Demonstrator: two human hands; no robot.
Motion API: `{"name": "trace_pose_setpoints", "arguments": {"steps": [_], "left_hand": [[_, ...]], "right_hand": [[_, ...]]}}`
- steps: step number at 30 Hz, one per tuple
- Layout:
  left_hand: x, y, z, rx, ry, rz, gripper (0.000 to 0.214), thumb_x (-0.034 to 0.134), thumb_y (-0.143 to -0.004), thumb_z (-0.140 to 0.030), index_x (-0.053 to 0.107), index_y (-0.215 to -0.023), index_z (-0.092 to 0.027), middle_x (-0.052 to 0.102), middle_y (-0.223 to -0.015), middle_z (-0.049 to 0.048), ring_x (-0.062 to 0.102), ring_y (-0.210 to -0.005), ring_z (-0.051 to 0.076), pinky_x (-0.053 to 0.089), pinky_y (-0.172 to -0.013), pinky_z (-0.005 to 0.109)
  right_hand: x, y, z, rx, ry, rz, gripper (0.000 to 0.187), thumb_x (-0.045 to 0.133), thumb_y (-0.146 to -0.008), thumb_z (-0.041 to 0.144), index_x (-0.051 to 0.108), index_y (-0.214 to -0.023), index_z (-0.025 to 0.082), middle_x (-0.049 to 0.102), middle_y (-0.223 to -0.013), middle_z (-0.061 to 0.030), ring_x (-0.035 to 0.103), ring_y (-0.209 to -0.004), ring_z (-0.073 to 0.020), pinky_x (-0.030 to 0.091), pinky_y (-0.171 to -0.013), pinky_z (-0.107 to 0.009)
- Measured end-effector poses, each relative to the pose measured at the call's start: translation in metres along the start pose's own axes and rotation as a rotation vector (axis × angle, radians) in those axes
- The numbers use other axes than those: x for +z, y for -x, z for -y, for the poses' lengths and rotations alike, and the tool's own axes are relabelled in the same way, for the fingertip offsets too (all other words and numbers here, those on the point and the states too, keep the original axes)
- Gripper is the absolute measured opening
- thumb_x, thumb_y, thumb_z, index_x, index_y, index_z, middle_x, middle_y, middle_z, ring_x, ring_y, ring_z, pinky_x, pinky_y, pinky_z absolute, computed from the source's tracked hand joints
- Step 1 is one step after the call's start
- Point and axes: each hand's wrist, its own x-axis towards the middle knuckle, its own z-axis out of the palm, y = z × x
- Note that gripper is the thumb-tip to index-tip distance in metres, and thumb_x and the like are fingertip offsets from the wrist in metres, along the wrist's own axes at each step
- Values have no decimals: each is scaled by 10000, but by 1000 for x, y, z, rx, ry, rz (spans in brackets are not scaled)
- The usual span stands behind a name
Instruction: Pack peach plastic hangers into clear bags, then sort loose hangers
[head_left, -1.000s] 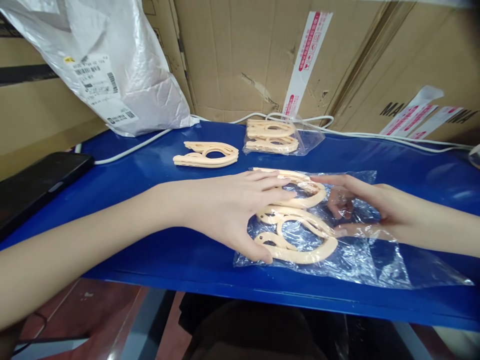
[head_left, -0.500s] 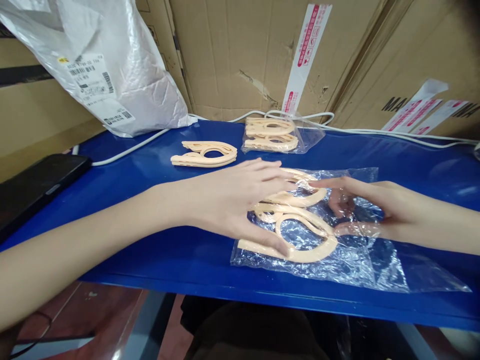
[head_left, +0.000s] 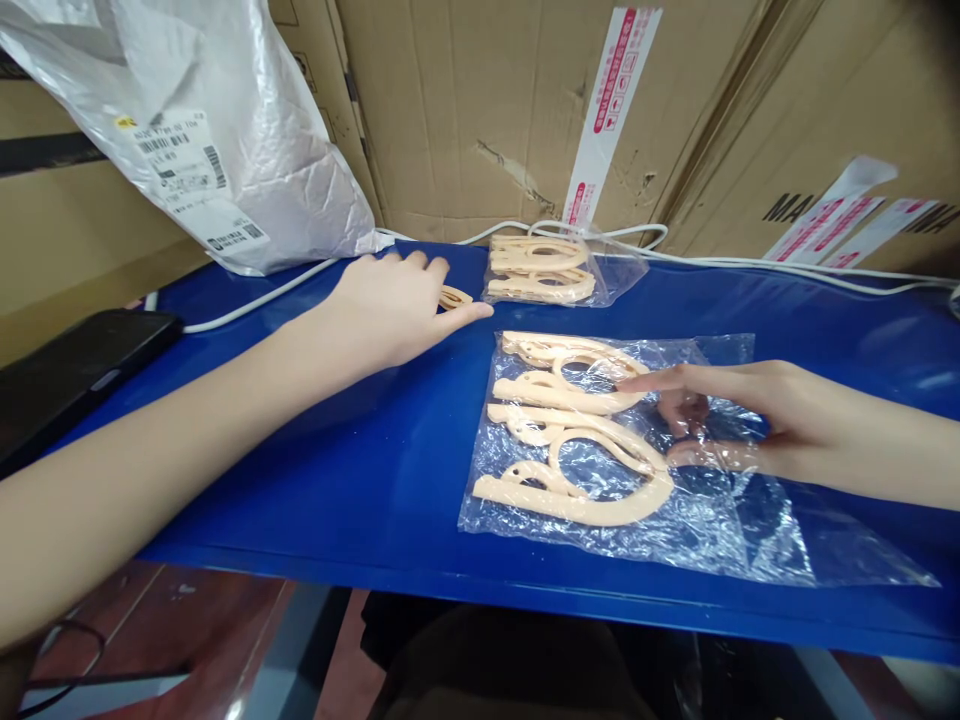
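Two cream folding hangers [head_left: 611, 508] lie folded, one above the other, inside a clear plastic bag [head_left: 720, 530] on the blue tabletop. My right hand [head_left: 720, 410] is at their rounded ends, thumb and index finger apart and touching them. Its other fingers are curled and show through the plastic. Farther back, my left hand [head_left: 397, 305] is spread over a loose cream folding hanger [head_left: 454, 298], thumb stretched out to the right. The hand hides most of that hanger, and its fingertips are out of sight behind it.
Another bagged set of cream hangers [head_left: 540, 270] lies at the back, near a white cable [head_left: 720, 262]. A white mailing bag [head_left: 247, 150] stands at the back left, with a black phone-like device [head_left: 90, 370] before it. Cardboard boxes [head_left: 480, 110] line the back.
My left hand has lifted off the bagged hangers and moved left and back, over the loose hanger. My right hand has stayed nearly in place at the bag.
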Motion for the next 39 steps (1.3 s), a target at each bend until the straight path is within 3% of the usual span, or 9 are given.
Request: {"name": "trace_pose_setpoints", "arguments": {"steps": [2, 7, 12, 21, 28, 36, 39], "left_hand": [[3, -1, 1, 10, -51, 64, 702, 307, -975, -622, 599, -1273, -57, 661, -1190, 224, 646, -1100, 390, 488, -863, 439], [8, 0, 5, 45, -77, 37, 629, 328, -963, -589, 634, -1237, -113, 680, -1167, 196, 653, -1092, 367, 486, -869, 427], [10, 1, 5, 114, -118, 50, 655, 291, -991, -522, 559, -1329, -29, 618, -1276, 261, 590, -1191, 419, 442, -962, 486], [21, 1, 7, 123, -248, -61, 797, 271, -982, -671, 562, -1245, 22, 608, -1180, 304, 612, -1098, 430, 456, -912, 468], [21, 4, -13, 177, -107, -178, 732, 311, -980, -659, 560, -1272, -35, 598, -1221, 257, 601, -1092, 397, 458, -923, 469], [11, 12, -17, 156, 69, -277, 662, 392, -950, -618, 549, -1359, -121, 570, -1263, 246, 527, -1155, 443, 381, -970, 604], [5, 13, -18, 164, 122, -378, 601, 375, -969, -576, 516, -1401, -182, 591, -1245, 206, 517, -1163, 418, 318, -1033, 633]], "right_hand": [[0, 0, 0, 2, 8, 9, 518, 627, -921, 443, 511, -1418, 354, 637, -818, 50, 632, -689, -100, 502, -619, -211], [-1, 1, -1, 20, 5, 15, 506, 614, -928, 440, 513, -1417, 361, 635, -832, 41, 630, -695, -108, 498, -627, -224], [-1, 3, 0, 38, -1, 21, 512, 611, -923, 460, 525, -1417, 354, 644, -822, 32, 637, -692, -124, 497, -618, -238], [0, 2, 0, 48, 42, 27, 513, 594, -931, 467, 497, -1429, 387, 653, -852, 31, 654, -706, -133, 517, -626, -246], [-1, 7, 4, 69, 157, -15, 523, 545, -938, 512, 514, -1440, 366, 695, -876, -1, 677, -685, -172, 536, -587, -272], [-1, 5, 7, 70, 162, -11, 558, 537, -943, 513, 487, -1474, 344, 687, -882, -7, 681, -704, -170, 543, -612, -271], [-1, 8, 3, 85, 172, 18, 590, 536, -945, 506, 433, -1506, 356, 694, -897, -6, 671, -679, -166, 535, -582, -269]]}}
